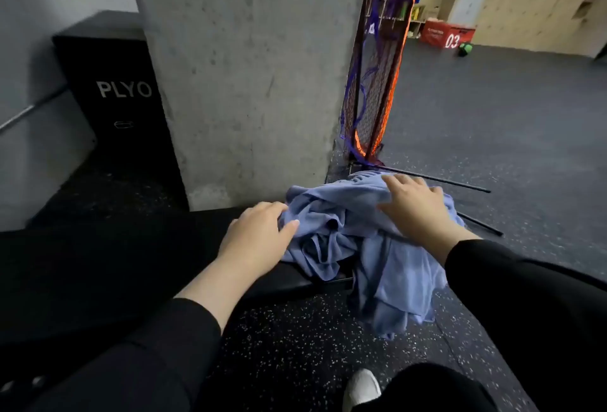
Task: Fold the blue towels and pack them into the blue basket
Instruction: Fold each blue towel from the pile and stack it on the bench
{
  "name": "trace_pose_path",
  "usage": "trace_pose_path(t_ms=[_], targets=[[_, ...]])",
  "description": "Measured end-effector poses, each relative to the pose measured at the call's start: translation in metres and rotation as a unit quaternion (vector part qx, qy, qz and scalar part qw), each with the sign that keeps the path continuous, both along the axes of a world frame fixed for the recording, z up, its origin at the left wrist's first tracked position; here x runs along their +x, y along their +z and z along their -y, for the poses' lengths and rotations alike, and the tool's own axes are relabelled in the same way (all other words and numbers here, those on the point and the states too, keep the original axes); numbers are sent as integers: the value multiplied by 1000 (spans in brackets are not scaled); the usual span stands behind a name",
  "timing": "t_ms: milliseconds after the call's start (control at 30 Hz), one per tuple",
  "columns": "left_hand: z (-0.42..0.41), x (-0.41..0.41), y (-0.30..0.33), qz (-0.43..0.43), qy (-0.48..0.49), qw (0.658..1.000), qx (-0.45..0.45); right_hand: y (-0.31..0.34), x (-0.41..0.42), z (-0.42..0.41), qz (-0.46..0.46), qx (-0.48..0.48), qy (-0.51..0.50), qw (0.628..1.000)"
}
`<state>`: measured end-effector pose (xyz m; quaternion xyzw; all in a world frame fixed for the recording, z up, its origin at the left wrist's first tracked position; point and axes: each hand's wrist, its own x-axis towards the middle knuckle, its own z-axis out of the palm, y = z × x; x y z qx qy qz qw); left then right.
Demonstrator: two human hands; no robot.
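Black bench (98, 263) bears perhaps two crumpled blue towels (331, 231); both hands (262, 231) rest flat atop.

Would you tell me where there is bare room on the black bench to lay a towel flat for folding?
The black bench is bare left of the left hand, back to the concrete pillar. Its right end is crowded: the blue towels are heaped there under both hands, right hand on top, spilling to the floor.

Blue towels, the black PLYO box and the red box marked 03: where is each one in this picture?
blue towels (331, 224), head view, crumpled middle of the pile.
black PLYO box (124, 89), head view, on its white lettering.
red box (446, 37), head view, its front face.
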<state>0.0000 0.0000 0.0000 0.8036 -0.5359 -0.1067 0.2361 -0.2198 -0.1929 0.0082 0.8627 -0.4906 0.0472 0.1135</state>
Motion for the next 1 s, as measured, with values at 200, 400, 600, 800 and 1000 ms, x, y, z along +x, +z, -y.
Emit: trace_pose_path(t_ms=[200, 400, 600, 800, 1000], targets=[[19, 9, -36, -64, -1, 998, 22, -18, 14, 42, -36, -18, -20, 999], [21, -3, -23, -63, -29, 997, -11, -4, 27, 48, 94, 10, -24, 995], [19, 0, -15, -140, -17, 989, -53, 74, 54, 32, 315, 50, 32, 947], [7, 10, -1, -246, 14, 957, -154, 144, 94, -9, 458, 86, 91, 880], [-26, 40, 19, -282, 85, 911, -288, 160, 158, -49, 512, 173, 130, 831]])
